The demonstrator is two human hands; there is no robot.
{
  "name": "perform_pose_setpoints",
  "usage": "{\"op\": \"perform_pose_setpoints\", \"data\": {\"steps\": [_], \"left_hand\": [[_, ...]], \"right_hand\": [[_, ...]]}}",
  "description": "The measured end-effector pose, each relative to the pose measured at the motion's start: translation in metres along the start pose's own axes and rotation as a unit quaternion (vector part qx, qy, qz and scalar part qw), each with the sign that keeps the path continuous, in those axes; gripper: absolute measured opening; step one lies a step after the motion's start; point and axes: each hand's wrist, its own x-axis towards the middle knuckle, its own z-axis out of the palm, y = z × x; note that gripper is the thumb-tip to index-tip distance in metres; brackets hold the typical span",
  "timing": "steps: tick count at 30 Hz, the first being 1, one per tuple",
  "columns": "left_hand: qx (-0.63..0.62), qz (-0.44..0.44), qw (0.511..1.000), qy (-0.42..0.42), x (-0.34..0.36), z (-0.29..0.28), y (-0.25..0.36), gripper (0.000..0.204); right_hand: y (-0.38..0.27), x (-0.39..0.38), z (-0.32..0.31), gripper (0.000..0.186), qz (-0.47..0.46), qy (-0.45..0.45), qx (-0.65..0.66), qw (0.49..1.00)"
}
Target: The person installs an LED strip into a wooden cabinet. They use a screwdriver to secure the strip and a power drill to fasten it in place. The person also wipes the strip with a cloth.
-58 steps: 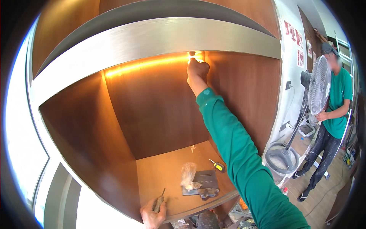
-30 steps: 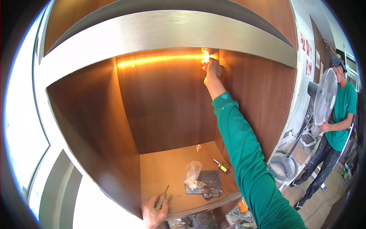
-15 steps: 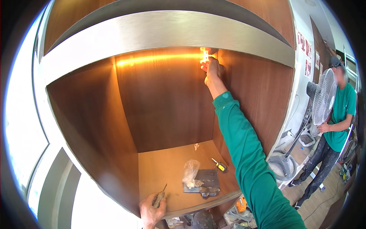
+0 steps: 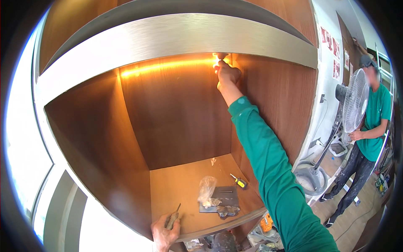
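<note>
My right hand (image 4: 228,75), in a green sleeve, reaches up inside the wooden cabinet (image 4: 172,117), fingers pinched at a glowing fitting (image 4: 219,57) at the right end of the LED light strip (image 4: 163,66); what they hold is hidden by glare. My left hand (image 4: 165,231) rests at the cabinet's front edge, closed on a worn screwdriver (image 4: 173,219) with its thin shaft upward. On the cabinet floor lie a yellow-black screwdriver (image 4: 239,182), a clear plastic bag (image 4: 206,191) and a dark flat plate (image 4: 226,194) with small crumpled bits on it.
A brushed-metal band (image 4: 180,33) crosses above the opening. At right a co-worker (image 4: 375,117) in green stands holding a pedestal fan (image 4: 352,101). An orange tool (image 4: 265,224) and clutter sit below the cabinet. A bright window (image 4: 25,138) is at left.
The view shifts slightly back and forth. My right fingers move at the fitting and look more curled than half a second ago. My left hand keeps its grip on the screwdriver.
</note>
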Motion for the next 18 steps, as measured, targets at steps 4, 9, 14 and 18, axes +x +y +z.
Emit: {"op": "perform_pose_setpoints", "data": {"steps": [4, 9, 14, 18], "left_hand": [[0.011, -0.006, 1.000, -0.003, 0.001, 0.000, 0.004, 0.027], [-0.005, -0.019, 1.000, -0.012, 0.002, 0.001, -0.001, 0.027], [-0.014, -0.027, 0.999, -0.011, 0.001, 0.000, -0.002, 0.026], [-0.020, -0.026, 0.999, -0.007, 0.001, 0.000, -0.002, 0.024]], "right_hand": [[0.021, 0.007, -0.004, 0.016, -0.313, 0.103, -0.343, 0.880], [0.034, 0.007, -0.010, 0.023, -0.367, 0.106, -0.309, 0.871], [0.025, 0.000, -0.009, 0.017, -0.295, 0.091, -0.334, 0.891], [0.025, 0.003, -0.004, 0.014, -0.312, 0.100, -0.324, 0.888]]}}
